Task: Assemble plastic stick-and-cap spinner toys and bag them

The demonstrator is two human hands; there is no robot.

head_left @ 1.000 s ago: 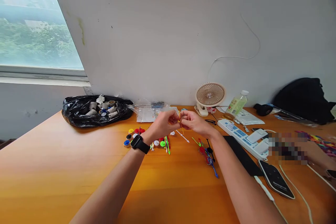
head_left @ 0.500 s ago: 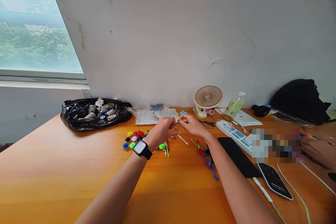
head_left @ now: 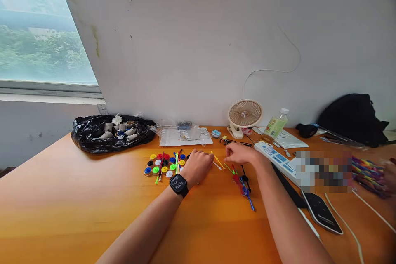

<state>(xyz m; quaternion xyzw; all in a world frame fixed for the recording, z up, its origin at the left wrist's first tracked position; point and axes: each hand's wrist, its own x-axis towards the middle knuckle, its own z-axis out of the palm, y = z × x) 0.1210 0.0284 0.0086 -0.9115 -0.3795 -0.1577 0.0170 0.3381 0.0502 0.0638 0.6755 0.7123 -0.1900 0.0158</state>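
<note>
My left hand (head_left: pixel 199 166), with a black watch on its wrist, reaches down over the right end of a group of coloured disc-shaped pieces (head_left: pixel 155 170). Its fingertips are mostly hidden behind the hand. A yellow arrow (head_left: pixel 219 160) and a white arrow (head_left: pixel 217 165) lie just right of it. My right hand (head_left: pixel 239 153) is closed beside the arrows, its fingers curled downward; what they hold, if anything, does not show. Thin green and red arrows (head_left: pixel 160 167) lie across the discs. Assembled spinners in red, black and blue (head_left: pixel 244 187) rest below my right hand.
A black plastic bag (head_left: pixel 83 136) with grey scraps stands at the back left. Behind my hands are clear packaging (head_left: pixel 168 132), eyeglasses (head_left: pixel 236 142) and a fan (head_left: pixel 245 115). A bottle (head_left: pixel 275 126), power strip (head_left: pixel 276 159) and phone-like device (head_left: pixel 321 210) are on the right, near another person's hand.
The yellow piece that was between my raised hands now shows as an arrow beside the white one. My left hand has moved down, and my right hand has shifted right and lower.
</note>
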